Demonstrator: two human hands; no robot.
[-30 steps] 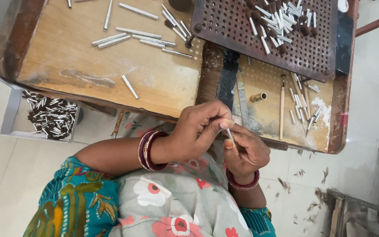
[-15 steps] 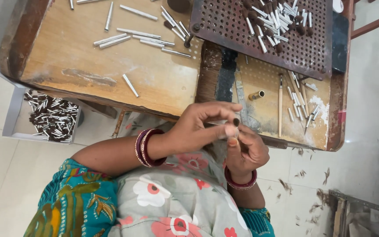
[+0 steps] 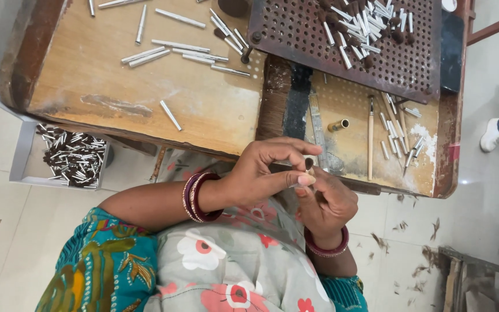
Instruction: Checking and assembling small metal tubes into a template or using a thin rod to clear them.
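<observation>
Hands (image 3: 264, 173) (image 3: 327, 202) pinching small dark-tipped tube (image 3: 309, 167) over workbench (image 3: 203, 110)

Person seen from above: floral grey garment with teal patterned sleeves; stacked maroon bangles on the left hand (image 3: 261, 173) wrist, a single maroon bangle on the right hand (image 3: 327, 202) wrist.

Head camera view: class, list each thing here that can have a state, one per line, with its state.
Left hand: fingers pinched on a small tube at the fingertips.
Right hand: closed under the same small tube.
Perforated metal plate: partly loaded, tubes standing in some holes.
Loose silver tubes: lying scattered on the wooden table.
Brush: lying flat, untouched.
White tray: on the floor, holding tubes.
</observation>
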